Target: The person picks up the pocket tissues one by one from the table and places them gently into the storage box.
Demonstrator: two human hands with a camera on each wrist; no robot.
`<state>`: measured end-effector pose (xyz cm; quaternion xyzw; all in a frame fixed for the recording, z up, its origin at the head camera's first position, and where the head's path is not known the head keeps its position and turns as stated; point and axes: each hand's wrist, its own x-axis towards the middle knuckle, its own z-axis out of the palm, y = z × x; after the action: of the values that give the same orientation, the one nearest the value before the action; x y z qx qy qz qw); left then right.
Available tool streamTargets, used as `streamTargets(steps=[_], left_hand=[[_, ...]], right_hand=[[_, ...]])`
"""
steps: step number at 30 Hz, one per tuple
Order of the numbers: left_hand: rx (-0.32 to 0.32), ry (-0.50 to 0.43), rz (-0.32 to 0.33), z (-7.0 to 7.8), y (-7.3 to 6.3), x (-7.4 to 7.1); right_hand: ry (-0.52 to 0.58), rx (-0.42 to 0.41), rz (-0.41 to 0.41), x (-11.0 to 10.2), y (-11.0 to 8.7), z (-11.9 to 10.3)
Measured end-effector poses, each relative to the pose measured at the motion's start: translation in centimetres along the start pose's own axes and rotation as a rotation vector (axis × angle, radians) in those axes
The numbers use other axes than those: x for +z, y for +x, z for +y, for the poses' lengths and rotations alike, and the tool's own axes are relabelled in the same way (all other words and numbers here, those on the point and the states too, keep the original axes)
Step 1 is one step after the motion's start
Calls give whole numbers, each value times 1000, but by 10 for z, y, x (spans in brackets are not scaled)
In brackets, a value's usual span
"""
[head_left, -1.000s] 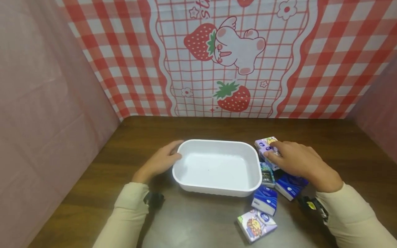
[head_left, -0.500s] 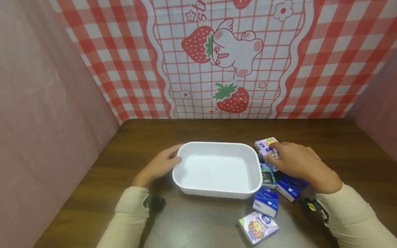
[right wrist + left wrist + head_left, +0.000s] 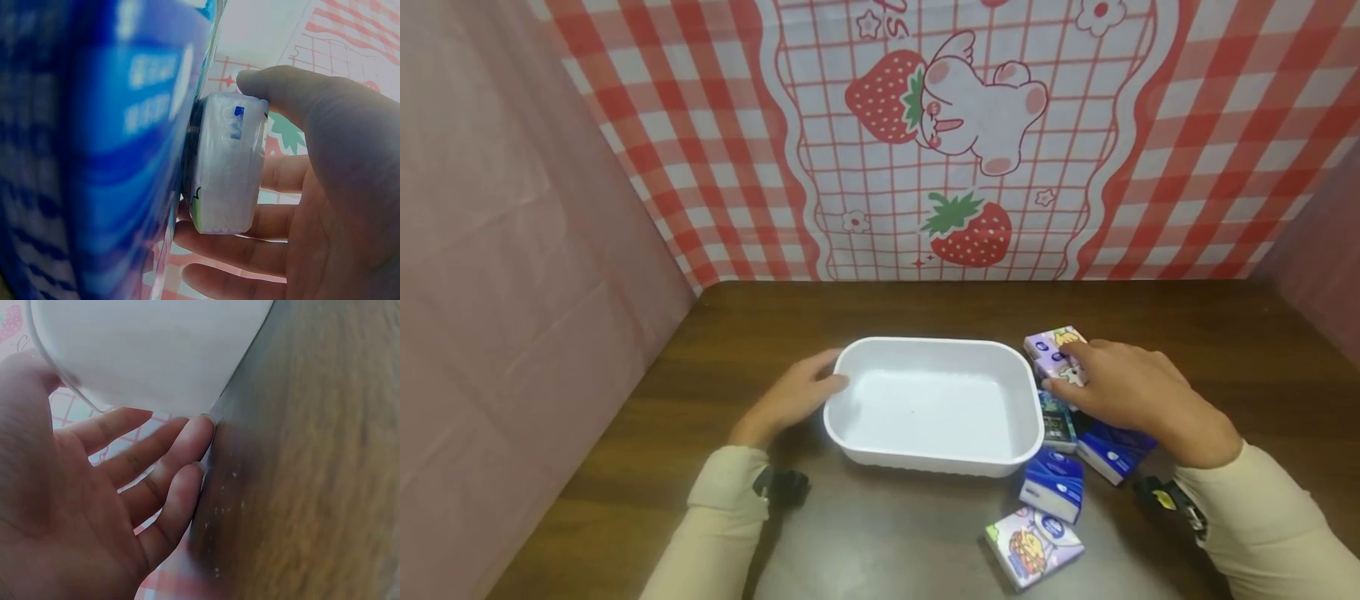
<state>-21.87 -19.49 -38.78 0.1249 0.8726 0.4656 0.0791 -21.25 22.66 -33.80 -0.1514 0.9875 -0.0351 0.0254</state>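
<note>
A white plastic tub (image 3: 932, 467) stands on the dark wooden table. My left hand (image 3: 792, 396) holds its left end, with the thumb at the rim and the fingers along the outer wall. To the right of the tub, my right hand (image 3: 1138, 400) grips a small purple tissue pack (image 3: 1066, 371); in the right wrist view, the thumb lies on the upper edge of this tissue pack (image 3: 228, 165) and the fingers reach round its far side. Another purple tissue pack (image 3: 1043, 342) sits against it, farther back.
Below the right hand lie a dark teal pack (image 3: 1058, 423) and a blue tissue pack (image 3: 1112, 454). Closer to the front are a second blue pack (image 3: 1052, 485) and a purple pack with a cartoon print (image 3: 1033, 546). A red checked cloth (image 3: 722, 167) hangs behind the table (image 3: 865, 542).
The head view shifts slightly. Both hands keep their places at the tub and the purple tissue pack, and the packs stay put.
</note>
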Motion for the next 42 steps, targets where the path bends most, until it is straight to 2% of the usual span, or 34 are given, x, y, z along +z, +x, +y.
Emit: streamTargets(steps=[7, 14, 26, 33, 42], left_hand=[[-32, 9, 10, -2, 0, -2], [6, 22, 2, -2, 1, -2], [1, 14, 4, -4, 3, 1], [-30, 1, 2, -4, 1, 1], [-23, 1, 10, -6, 1, 1]], right_hand=[[-5, -12, -5, -1, 3, -3], [-6, -6, -11, -2, 4, -3], [5, 6, -16, -2, 3, 1], [6, 5, 5, -1, 1, 1], [17, 8, 13, -1, 2, 1]])
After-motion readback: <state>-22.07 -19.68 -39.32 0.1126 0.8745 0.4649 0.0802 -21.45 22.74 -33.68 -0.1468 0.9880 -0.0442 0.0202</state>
